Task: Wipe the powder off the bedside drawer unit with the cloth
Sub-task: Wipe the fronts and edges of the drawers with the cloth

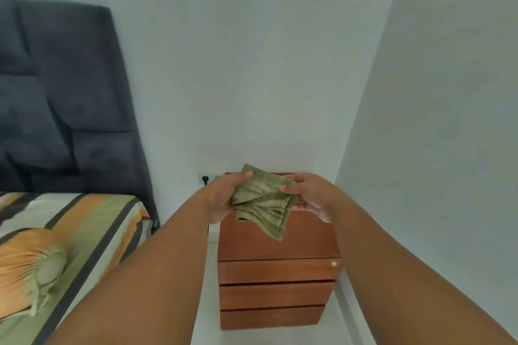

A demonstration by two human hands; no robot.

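A green cloth [260, 202] is bunched between both my hands, held in the air above the wooden bedside drawer unit [277, 272]. My left hand [221, 199] grips the cloth's left side and my right hand [311, 196] pinches its right side. A corner of the cloth hangs down over the unit's top. The unit has three drawer fronts and stands in the corner of the room. The bare part of its brown top shows no powder that I can make out; my hands and the cloth hide the rest.
A bed [70, 246] with a striped cover and an orange bolster pillow [30, 269] lies to the left, with a dark padded headboard [61, 98] behind it. White walls close the corner on the right. A wall socket [204, 178] sits left of the unit.
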